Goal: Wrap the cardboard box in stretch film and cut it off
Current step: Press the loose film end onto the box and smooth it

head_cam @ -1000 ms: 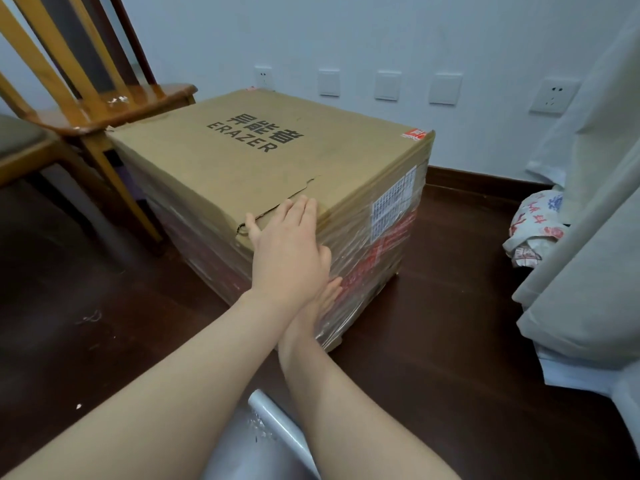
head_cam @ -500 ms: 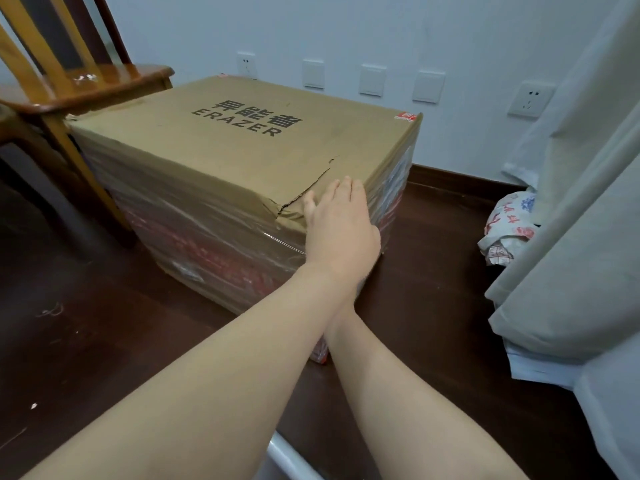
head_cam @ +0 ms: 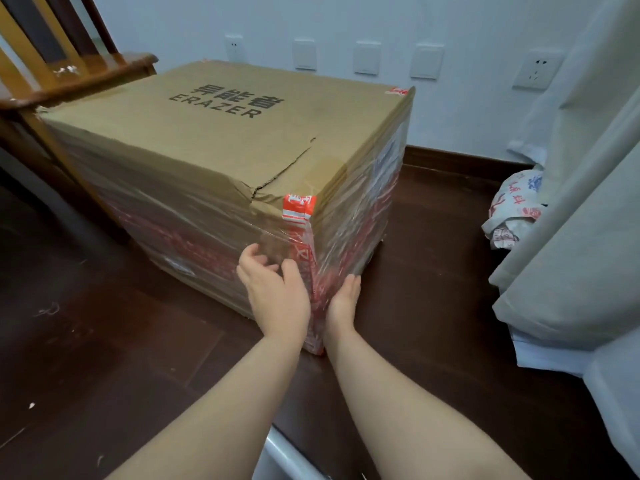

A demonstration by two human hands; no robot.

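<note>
A large brown cardboard box (head_cam: pixel 221 133) printed "ERAZER" stands on the dark wooden floor, its top torn near the front corner. Clear stretch film (head_cam: pixel 194 230) covers its sides over red tape. My left hand (head_cam: pixel 273 289) sits at the near corner on the left face, fingers loosely curved against the film. My right hand (head_cam: pixel 343 299) lies flat with straight fingers on the right face, low down by the same corner. A pale roll-like object (head_cam: pixel 287 459), only partly seen, lies at the bottom edge between my forearms.
A wooden chair (head_cam: pixel 72 77) stands at the box's back left. Pale curtain or bedding (head_cam: pixel 581 237) hangs along the right, with a printed plastic bag (head_cam: pixel 516 209) on the floor beside it. The white wall (head_cam: pixel 433 109) with sockets is behind the box.
My left hand has come down from the box's top edge to the left face at the near corner. My right hand, hidden before, now shows flat on the right face.
</note>
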